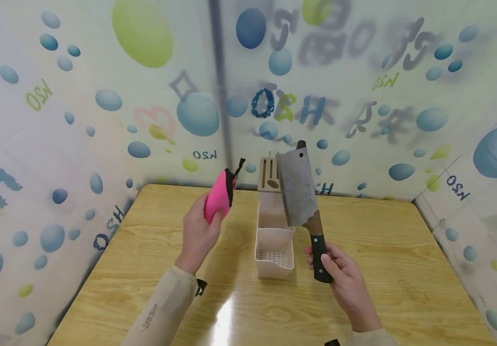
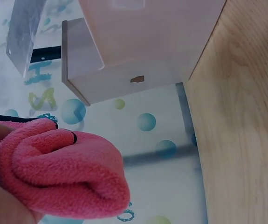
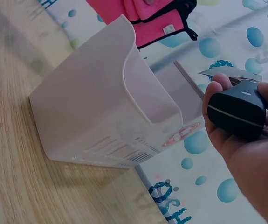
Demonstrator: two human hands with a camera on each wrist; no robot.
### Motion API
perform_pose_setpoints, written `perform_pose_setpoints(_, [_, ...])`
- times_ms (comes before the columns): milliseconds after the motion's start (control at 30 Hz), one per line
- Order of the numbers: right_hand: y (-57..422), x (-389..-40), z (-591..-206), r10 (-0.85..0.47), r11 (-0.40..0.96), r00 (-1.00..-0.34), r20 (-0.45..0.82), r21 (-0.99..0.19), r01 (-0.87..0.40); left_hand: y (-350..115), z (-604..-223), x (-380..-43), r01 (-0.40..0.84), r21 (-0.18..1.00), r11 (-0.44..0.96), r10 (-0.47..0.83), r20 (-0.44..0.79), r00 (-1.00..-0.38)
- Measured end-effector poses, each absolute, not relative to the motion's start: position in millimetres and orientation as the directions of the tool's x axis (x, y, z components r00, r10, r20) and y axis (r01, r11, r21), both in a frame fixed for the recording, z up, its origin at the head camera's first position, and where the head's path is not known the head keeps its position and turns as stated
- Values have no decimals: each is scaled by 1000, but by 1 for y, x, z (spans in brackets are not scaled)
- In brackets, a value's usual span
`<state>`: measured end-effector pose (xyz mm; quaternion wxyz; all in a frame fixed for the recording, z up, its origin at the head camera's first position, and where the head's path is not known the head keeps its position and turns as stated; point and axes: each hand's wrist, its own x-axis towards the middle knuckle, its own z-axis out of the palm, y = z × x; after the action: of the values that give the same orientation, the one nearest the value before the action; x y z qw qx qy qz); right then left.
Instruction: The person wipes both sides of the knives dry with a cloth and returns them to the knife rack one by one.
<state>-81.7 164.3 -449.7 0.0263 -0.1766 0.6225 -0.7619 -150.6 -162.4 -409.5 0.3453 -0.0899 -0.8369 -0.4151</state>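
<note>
In the head view my left hand (image 1: 200, 233) grips a folded pink cloth (image 1: 219, 196) with black edging and a black loop. The left wrist view shows the cloth's thick, fuzzy folds (image 2: 73, 172) close up. My right hand (image 1: 345, 276) holds a cleaver (image 1: 298, 187) by its black riveted handle, blade upward, thumb along the handle. Between the hands stands a pale knife and utensil holder (image 1: 275, 270), with slots in its raised back part and open compartments in front. The cleaver's blade overlaps the holder's right side in the head view.
The holder stands on a wooden table (image 1: 360, 307). A wall covering (image 1: 339, 96) with blue and green bubbles and lettering rises behind the table and along both sides. A dark rounded tip (image 1: 301, 144) shows just above the cleaver's blade.
</note>
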Motion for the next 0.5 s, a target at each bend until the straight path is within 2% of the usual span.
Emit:
perform_pose_setpoints(267, [151,-83,-445,-292,-252,-921,258,-950,-186,-156,-400,-155,455,608,650,-120,674,-729])
perform_pose_setpoints(500, [142,-82,-444,-331,-259,-919,216,-957,-131,-153,-391,-160,486,560,671,-80,706,-703])
